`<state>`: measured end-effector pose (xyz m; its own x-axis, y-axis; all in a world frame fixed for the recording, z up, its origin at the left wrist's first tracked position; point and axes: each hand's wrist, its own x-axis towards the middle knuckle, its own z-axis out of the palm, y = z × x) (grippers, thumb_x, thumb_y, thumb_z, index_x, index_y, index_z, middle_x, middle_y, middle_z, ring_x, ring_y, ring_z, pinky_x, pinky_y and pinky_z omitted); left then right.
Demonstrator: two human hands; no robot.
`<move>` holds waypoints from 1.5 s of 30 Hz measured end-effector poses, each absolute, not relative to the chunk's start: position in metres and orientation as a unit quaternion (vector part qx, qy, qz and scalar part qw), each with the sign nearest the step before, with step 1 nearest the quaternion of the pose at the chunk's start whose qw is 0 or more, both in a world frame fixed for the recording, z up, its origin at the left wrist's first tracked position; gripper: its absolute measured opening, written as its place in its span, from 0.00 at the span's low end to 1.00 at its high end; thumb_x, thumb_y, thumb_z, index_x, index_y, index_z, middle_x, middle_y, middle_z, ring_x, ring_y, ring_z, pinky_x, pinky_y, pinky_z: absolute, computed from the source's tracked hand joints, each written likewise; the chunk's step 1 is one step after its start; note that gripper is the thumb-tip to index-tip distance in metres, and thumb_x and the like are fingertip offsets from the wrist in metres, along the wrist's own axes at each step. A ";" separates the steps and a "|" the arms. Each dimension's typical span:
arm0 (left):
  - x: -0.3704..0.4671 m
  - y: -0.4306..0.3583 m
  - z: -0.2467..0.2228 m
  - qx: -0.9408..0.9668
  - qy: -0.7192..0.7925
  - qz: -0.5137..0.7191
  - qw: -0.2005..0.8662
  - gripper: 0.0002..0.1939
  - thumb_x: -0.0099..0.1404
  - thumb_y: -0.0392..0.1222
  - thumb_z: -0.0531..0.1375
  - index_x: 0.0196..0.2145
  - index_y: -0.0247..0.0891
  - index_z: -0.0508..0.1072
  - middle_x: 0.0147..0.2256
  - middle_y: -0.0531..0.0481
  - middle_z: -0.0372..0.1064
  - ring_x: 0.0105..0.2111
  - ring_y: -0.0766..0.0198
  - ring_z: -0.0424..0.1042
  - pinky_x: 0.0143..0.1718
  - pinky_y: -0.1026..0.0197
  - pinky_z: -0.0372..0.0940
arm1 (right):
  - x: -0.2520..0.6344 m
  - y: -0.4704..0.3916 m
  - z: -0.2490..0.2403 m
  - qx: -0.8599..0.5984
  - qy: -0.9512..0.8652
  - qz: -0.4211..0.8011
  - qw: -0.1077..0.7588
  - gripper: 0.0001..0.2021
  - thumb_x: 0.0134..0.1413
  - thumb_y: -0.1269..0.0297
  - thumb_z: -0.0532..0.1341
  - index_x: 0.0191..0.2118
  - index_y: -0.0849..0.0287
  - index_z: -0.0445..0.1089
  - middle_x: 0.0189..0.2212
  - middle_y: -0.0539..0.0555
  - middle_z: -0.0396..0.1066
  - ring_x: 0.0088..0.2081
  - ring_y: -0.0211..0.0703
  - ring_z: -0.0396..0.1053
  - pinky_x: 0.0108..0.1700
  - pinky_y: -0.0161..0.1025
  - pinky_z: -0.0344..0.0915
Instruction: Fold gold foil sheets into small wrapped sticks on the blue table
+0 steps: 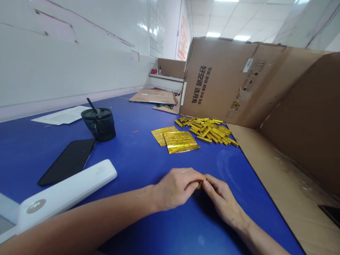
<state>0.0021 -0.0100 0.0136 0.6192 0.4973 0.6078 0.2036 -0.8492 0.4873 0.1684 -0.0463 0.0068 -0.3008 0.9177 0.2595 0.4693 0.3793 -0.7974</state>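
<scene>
My left hand (176, 187) and my right hand (221, 196) meet over the near part of the blue table. Both pinch a small piece of gold foil (199, 185), mostly hidden by the fingers, so its full shape does not show. Beyond them lie two flat gold foil sheets (180, 141), one partly over the other. Behind these, to the right, a loose pile of narrow folded gold foil strips (209, 131) lies close to the table's right edge.
A large cardboard box (223, 81) stands along the right side. To the left are a dark lidded mug (102, 124) with a straw, a black phone (69, 161), a long white device (71, 187) near my left forearm, and white paper (62, 115). Flat cardboard (152, 96) lies farther back.
</scene>
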 end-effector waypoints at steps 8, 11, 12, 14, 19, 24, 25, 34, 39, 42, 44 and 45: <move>0.000 -0.010 0.014 0.873 0.215 0.370 0.234 0.12 0.60 0.31 0.48 0.37 0.36 0.68 0.33 0.49 0.69 0.34 0.67 0.67 0.38 0.67 0.60 | 0.169 -0.043 0.008 -0.482 -0.739 0.310 0.355 0.17 0.55 0.56 0.48 0.23 0.60 0.62 0.21 0.48 0.57 0.25 0.36 0.56 0.28 0.33 0.56; 0.002 -0.010 0.011 0.834 0.249 0.387 0.304 0.11 0.59 0.32 0.50 0.37 0.34 0.68 0.32 0.49 0.67 0.32 0.67 0.66 0.35 0.67 0.61 | 0.167 -0.043 0.006 -0.493 -0.736 0.276 0.373 0.15 0.54 0.56 0.50 0.24 0.60 0.65 0.21 0.48 0.60 0.25 0.36 0.58 0.28 0.33 0.57; 0.004 -0.011 0.010 0.815 0.266 0.386 0.340 0.10 0.59 0.34 0.51 0.37 0.34 0.68 0.31 0.49 0.67 0.30 0.68 0.66 0.32 0.68 0.61 | 0.167 -0.044 0.006 -0.496 -0.739 0.255 0.378 0.15 0.54 0.56 0.51 0.24 0.60 0.65 0.21 0.49 0.61 0.25 0.37 0.59 0.28 0.33 0.58; 0.006 -0.010 0.007 0.779 0.295 0.377 0.405 0.09 0.57 0.38 0.54 0.36 0.34 0.68 0.30 0.51 0.66 0.27 0.69 0.66 0.28 0.69 0.61 | 0.166 -0.046 0.005 -0.500 -0.751 0.205 0.379 0.14 0.54 0.57 0.52 0.25 0.59 0.66 0.21 0.49 0.63 0.26 0.38 0.60 0.29 0.34 0.58; 0.010 -0.004 -0.001 0.731 0.319 0.390 0.460 0.05 0.54 0.38 0.56 0.30 0.34 0.69 0.29 0.52 0.65 0.25 0.70 0.65 0.28 0.68 0.62 | 0.168 -0.047 0.003 -0.490 -0.757 0.180 0.392 0.12 0.55 0.59 0.50 0.33 0.58 0.68 0.26 0.52 0.66 0.29 0.39 0.64 0.32 0.35 0.61; 0.009 0.002 -0.002 0.715 0.335 0.416 0.451 0.08 0.54 0.35 0.55 0.34 0.34 0.68 0.30 0.51 0.66 0.29 0.68 0.67 0.32 0.65 0.62 | 0.173 -0.040 -0.001 -0.520 -0.697 0.230 0.438 0.11 0.52 0.58 0.53 0.34 0.59 0.68 0.27 0.52 0.68 0.30 0.40 0.65 0.31 0.35 0.62; 0.009 0.002 -0.002 0.715 0.336 0.412 0.454 0.09 0.53 0.35 0.56 0.35 0.35 0.68 0.30 0.51 0.67 0.30 0.67 0.67 0.32 0.65 0.62 | 0.173 -0.040 -0.002 -0.519 -0.692 0.240 0.442 0.11 0.53 0.58 0.53 0.32 0.59 0.68 0.26 0.52 0.67 0.29 0.40 0.64 0.30 0.35 0.62; 0.011 0.004 -0.004 0.662 0.343 0.414 0.522 0.08 0.54 0.38 0.56 0.33 0.32 0.67 0.26 0.51 0.66 0.22 0.69 0.66 0.24 0.66 0.63 | 0.167 -0.043 -0.005 -0.506 -0.666 0.307 0.455 0.18 0.48 0.55 0.57 0.43 0.59 0.62 0.30 0.52 0.68 0.29 0.40 0.66 0.29 0.35 0.64; 0.010 0.010 -0.001 0.634 0.357 0.442 0.524 0.08 0.54 0.37 0.57 0.32 0.32 0.65 0.23 0.54 0.64 0.21 0.71 0.65 0.25 0.65 0.62 | 0.170 -0.039 -0.006 -0.529 -0.678 0.269 0.435 0.15 0.48 0.58 0.58 0.42 0.59 0.65 0.34 0.53 0.69 0.34 0.42 0.66 0.36 0.38 0.64; 0.012 0.008 -0.003 0.629 0.325 0.425 0.563 0.10 0.52 0.36 0.58 0.34 0.32 0.64 0.23 0.54 0.64 0.22 0.70 0.65 0.24 0.67 0.62 | 0.169 -0.040 -0.005 -0.515 -0.690 0.262 0.436 0.12 0.51 0.59 0.55 0.39 0.58 0.67 0.32 0.53 0.69 0.32 0.41 0.66 0.34 0.37 0.63; 0.013 0.005 -0.004 0.625 0.309 0.405 0.591 0.12 0.51 0.36 0.58 0.35 0.32 0.64 0.23 0.53 0.65 0.22 0.70 0.66 0.23 0.67 0.62 | 0.167 -0.042 -0.004 -0.500 -0.697 0.261 0.443 0.11 0.52 0.60 0.54 0.39 0.58 0.68 0.31 0.53 0.69 0.30 0.40 0.65 0.33 0.36 0.63; 0.013 0.004 -0.005 0.622 0.307 0.398 0.600 0.12 0.51 0.36 0.59 0.35 0.32 0.65 0.24 0.53 0.65 0.22 0.70 0.66 0.23 0.67 0.62 | 0.167 -0.042 -0.004 -0.493 -0.701 0.261 0.445 0.11 0.52 0.60 0.54 0.39 0.58 0.68 0.30 0.53 0.69 0.30 0.40 0.65 0.33 0.36 0.63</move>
